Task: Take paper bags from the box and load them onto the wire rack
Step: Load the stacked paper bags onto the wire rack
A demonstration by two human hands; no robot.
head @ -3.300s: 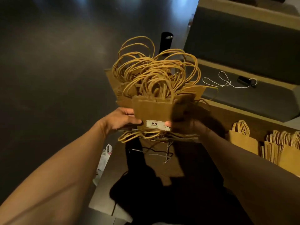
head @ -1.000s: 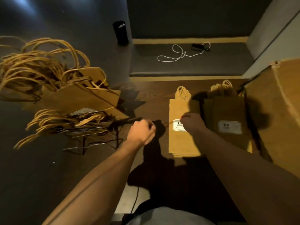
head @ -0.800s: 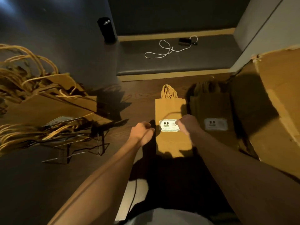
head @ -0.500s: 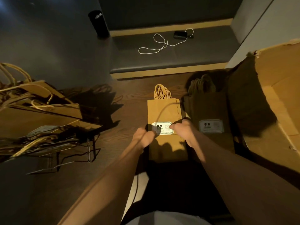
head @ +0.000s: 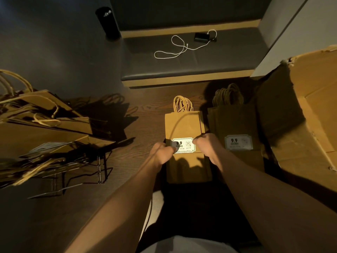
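2 flat bundles of brown kraft paper bags with twisted-cord handles lay on the dark wood-grain floor before you: the lit bundle (head: 187, 143) under your hands, the shadowed bundle (head: 237, 136) just beside it, next to the torn brown cardboard box (head: 310, 125).

Your left hand (head: 162, 154) curled at the lit bundle's left edge and your right hand (head: 206, 145) at its right edge, either side of the white 9.9 price label (head: 183, 145); whether the fingers had closed on the stack I cannot tell. Judged purpose: gripping both edges keeps the loose bags together for lifting.

1 black wire rack (head: 87, 170) stood well apart at your left, already piled with bags (head: 45, 128).
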